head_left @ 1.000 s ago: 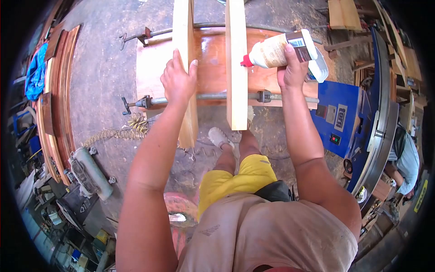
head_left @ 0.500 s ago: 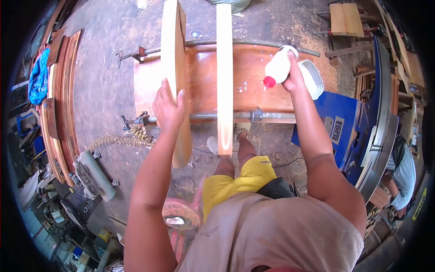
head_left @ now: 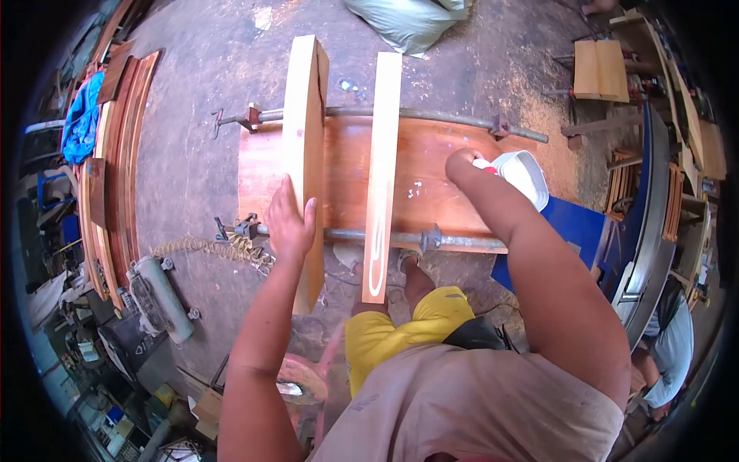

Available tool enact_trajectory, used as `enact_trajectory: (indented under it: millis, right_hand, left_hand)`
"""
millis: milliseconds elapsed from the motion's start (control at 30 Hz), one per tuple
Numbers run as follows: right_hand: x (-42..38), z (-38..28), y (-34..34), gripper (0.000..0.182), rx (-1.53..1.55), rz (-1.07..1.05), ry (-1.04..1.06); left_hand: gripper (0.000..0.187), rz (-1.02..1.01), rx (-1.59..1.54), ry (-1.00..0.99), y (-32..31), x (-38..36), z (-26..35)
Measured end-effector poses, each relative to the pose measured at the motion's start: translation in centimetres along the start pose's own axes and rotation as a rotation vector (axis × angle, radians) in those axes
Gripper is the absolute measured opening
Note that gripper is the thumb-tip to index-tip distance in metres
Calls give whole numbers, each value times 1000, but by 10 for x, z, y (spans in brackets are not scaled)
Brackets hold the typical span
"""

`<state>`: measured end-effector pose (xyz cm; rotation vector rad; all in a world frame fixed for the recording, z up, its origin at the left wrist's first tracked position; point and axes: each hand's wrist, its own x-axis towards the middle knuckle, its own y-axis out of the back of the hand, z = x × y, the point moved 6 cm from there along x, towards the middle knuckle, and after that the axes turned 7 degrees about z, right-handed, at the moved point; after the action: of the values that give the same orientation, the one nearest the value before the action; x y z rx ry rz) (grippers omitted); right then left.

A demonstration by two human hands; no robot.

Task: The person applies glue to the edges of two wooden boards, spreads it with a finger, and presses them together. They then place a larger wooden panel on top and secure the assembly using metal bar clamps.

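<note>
My left hand lies against a thick pale wooden beam, fingers stretched along it and thumb apart on its right side. To the right, a narrower pale board lies across the bench, with a wet white loop, apparently glue, on its near end. My right hand is closed around a white squeeze bottle with a red cap. Hand and forearm cover most of the bottle. Its red end is at the left rim of a white plastic tub.
Two long bar clamps run along the reddish wooden work surface. A blue panel stands at the right, near another person. Stacked planks and a metal tank lie left. A pale sack sits beyond.
My right hand has turned the bottle so its red end has swung from the left toward the tub. The view has shifted, showing more floor beyond the bench. My left hand stays at the beam.
</note>
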<state>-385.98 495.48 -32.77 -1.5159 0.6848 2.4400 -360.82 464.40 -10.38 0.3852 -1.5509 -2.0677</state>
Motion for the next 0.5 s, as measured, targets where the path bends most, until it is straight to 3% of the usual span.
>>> enact_trajectory:
  millis: [100, 167, 200, 267, 333, 400, 433, 500]
  right_hand:
    - [5, -13, 6, 40, -48, 41, -72]
    - [-50, -8, 48, 44, 328, 246, 157]
    - [-80, 2, 72, 41, 545, 417, 377]
    - [-98, 33, 109, 34, 975, 611, 461]
    - [-117, 76, 146, 46, 1179, 991, 405]
    - [-145, 102, 182, 62, 1109, 1355, 518]
    - [-141, 107, 193, 62, 1110, 1356, 520]
    - [-142, 107, 219, 77, 749, 1514, 674]
  left_hand:
    - [70, -8, -34, -29, 0, 1, -1]
    - [71, -29, -61, -37, -1, 1, -3]
    - [71, -25, -65, -40, -1, 3, -2]
    - [71, -52, -50, -21, -1, 2, -2]
    - [71, -15, -46, -44, -2, 3, -2]
    - [72, 19, -35, -64, 0, 1, -1]
    - [72, 22, -37, -66, 0, 0, -1]
    - [72, 29, -39, -70, 0, 3, 0]
